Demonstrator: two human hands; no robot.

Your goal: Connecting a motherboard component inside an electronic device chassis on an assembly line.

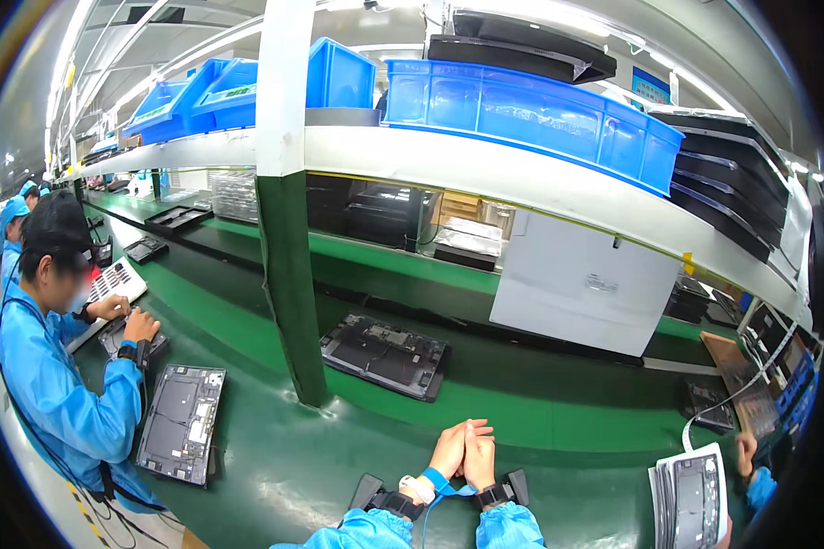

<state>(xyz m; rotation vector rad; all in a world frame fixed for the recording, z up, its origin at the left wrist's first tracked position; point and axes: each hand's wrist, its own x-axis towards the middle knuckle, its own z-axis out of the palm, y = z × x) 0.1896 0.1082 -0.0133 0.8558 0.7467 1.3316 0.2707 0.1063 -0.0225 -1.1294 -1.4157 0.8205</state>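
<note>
My left hand (446,453) and my right hand (480,460) rest against each other over the near edge of the green bench, with no tool or part visible in them. The left fingers stretch out to the right, behind the right hand. How far the right fingers are bent is hidden where the hands overlap. A blue wrist strap (438,481) with a cord circles my left wrist, beside a white round piece. Dark bands sit on both wrists. Beyond my hands, an opened flat electronic device (384,353), its dark inside parts showing, lies on the green conveyor belt.
A green-and-white post (288,274) rises at left of centre. Overhead, a shelf (485,156) carries blue bins (531,114). At left, a co-worker (64,366) handles a device near another opened device (183,425). A paper stack (689,499) and another person's hand (746,453) are at right.
</note>
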